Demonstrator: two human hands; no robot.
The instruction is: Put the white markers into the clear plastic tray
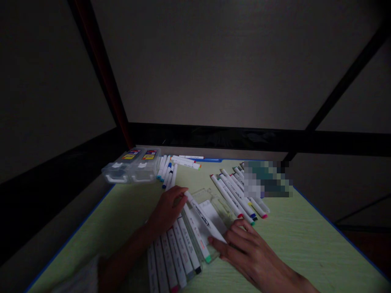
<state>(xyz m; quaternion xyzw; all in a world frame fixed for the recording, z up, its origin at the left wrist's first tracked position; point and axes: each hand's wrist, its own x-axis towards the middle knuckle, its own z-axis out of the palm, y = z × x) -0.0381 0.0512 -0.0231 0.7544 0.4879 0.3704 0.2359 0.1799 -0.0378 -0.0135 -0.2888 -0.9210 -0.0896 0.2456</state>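
Observation:
A white marker pen [205, 217] slants between both hands above an open transparent case [224, 209]. My left hand [166, 209] pinches its far end with thumb and forefinger. On the near end, the fingers of my right hand [249, 248] are closed, hiding that tip. Directly left of it lies another white marker with a green end [200, 238], in or on the case. Several more white markers [174, 252] lie side by side beneath my left wrist, with pink, grey and black ends. A pale sheet [210, 213] shows inside the case.
Two transparent carry boxes [143, 169] with handles stand at the back left. Beside them lie several loose markers [166, 171], and others [186, 161] lie at the back edge. Another group of markers [233, 193] lies right of centre, partly pixelated. The pale green table [314, 236] has blue edges.

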